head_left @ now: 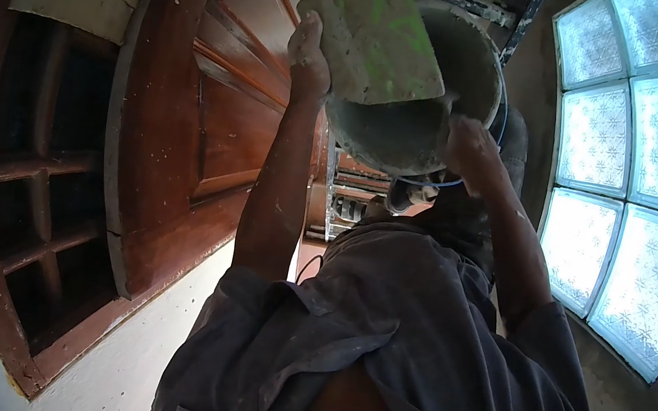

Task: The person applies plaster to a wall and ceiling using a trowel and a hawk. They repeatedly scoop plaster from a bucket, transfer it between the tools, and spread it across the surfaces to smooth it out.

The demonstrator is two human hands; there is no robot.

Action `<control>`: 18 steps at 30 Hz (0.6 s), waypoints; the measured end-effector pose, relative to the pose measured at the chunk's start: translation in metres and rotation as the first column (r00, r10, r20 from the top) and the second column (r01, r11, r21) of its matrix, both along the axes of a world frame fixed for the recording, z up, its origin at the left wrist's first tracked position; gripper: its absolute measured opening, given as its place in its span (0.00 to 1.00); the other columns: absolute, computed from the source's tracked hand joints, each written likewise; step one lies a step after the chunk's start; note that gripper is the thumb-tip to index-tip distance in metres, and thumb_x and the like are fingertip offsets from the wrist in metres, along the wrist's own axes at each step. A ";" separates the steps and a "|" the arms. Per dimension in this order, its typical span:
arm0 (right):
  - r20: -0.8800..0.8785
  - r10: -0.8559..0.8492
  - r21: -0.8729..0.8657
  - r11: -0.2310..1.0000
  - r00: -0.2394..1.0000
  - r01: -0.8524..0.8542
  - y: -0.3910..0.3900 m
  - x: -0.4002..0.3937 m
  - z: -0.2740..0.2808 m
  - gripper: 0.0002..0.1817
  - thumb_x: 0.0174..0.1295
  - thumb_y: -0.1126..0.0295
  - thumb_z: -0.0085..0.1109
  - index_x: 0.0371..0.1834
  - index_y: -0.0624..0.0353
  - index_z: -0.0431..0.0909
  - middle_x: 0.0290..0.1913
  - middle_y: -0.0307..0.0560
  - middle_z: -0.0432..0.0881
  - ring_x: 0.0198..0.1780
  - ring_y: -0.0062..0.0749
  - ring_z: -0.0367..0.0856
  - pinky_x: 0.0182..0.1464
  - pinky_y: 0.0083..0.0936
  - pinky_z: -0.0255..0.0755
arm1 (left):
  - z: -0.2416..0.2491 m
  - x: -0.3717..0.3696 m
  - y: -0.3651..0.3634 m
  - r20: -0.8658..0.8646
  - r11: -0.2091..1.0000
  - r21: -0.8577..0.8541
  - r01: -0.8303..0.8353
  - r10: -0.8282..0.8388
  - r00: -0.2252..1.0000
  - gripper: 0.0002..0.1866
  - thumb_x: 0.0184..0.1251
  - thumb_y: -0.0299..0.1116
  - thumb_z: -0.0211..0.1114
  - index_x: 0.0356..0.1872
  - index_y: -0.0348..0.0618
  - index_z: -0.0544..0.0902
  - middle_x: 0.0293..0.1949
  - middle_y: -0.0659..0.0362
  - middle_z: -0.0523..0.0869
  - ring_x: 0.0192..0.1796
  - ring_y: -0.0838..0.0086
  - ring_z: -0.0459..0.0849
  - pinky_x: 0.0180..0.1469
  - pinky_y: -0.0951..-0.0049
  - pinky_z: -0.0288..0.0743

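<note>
My left hand (310,56) is closed on the left edge of a green mortar board (373,36), whose surface is smeared with grey mortar. The board is tilted above a large grey bucket (477,61) and hides part of its mouth. Over the bucket's right side, my right hand (472,152) is curled into a fist. Whatever it grips is hidden by the fingers and the dark interior. A thin blue bail handle (446,184) hangs around the bucket's near side. Grey residue coats the bucket's walls.
On the left stands a brown panelled wooden door (163,110), beside a wooden lattice frame (42,169). A glass-block window (631,176) fills the right wall. Behind the bucket is a dark, paint-spattered frame (464,1). A shoe (418,194) shows below the bucket.
</note>
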State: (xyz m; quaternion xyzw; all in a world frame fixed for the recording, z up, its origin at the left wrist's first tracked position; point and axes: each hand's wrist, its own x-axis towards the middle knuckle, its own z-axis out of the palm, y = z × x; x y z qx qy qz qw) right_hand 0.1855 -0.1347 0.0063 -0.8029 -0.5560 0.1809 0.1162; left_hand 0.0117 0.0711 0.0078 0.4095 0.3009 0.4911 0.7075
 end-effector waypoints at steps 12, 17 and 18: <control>0.033 0.182 -0.022 0.983 0.983 -0.181 -0.002 0.035 -0.017 0.12 0.54 0.67 0.60 0.31 0.68 0.76 0.32 0.61 0.81 0.38 0.55 0.83 0.42 0.43 0.77 | -0.003 0.022 -0.005 -0.146 0.963 0.258 -0.076 0.117 0.982 0.26 0.75 0.55 0.51 0.34 0.37 0.74 0.28 0.63 0.68 0.33 0.75 0.64 0.40 0.72 0.63; -0.047 0.209 -0.109 0.971 0.977 -0.213 -0.004 -0.002 -0.027 0.14 0.55 0.68 0.61 0.40 0.68 0.77 0.34 0.57 0.82 0.42 0.50 0.83 0.45 0.38 0.77 | 0.009 0.030 -0.023 -0.135 0.953 0.291 -0.089 0.133 0.982 0.26 0.76 0.54 0.50 0.32 0.37 0.72 0.27 0.63 0.65 0.31 0.75 0.61 0.37 0.72 0.62; -0.094 0.097 -0.153 0.982 0.991 -0.111 -0.002 -0.017 -0.009 0.14 0.55 0.69 0.61 0.41 0.67 0.77 0.35 0.57 0.82 0.42 0.50 0.83 0.45 0.38 0.77 | 0.010 0.029 -0.025 -0.148 0.941 0.327 -0.085 0.140 0.979 0.26 0.76 0.54 0.50 0.33 0.37 0.72 0.27 0.63 0.66 0.31 0.75 0.62 0.38 0.72 0.62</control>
